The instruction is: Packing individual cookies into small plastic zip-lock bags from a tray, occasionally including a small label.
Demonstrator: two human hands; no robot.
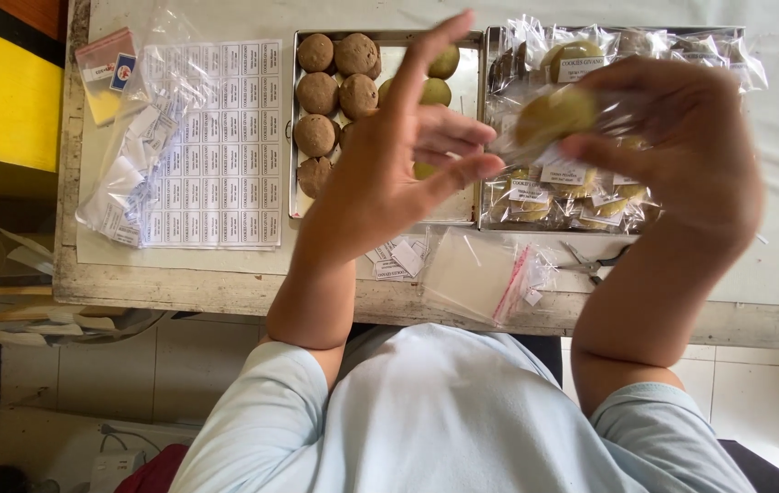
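A pale green round cookie in a clear plastic bag is gripped by the right hand, fingers curled closed around the bag's far side, and is held up above the two trays. The left hand is spread open beside it, forefinger raised, fingertips near the bag's open end but not clearly touching it.

A slip is the likeliest mishap: the bag is pinched only at one side, so the cookie could be tipped out of the loose end or cracked if the grip is tightened. The thin plastic could also be creased or torn by the left fingers.

Below the hands, a shallow metal tray of bare brown and green cookies is set just beside a second metal tray heaped with bagged, labelled green cookies. A white sheet of small rectangular stickers is laid to the left, a stack of empty clear bags at the table's near edge, and small metal scissors beside them.

Much of both trays is covered by the hands. The held bag is blurred, so it cannot be told whether it is sealed or already labelled. The right palm is turned away and its fingertips are hidden.
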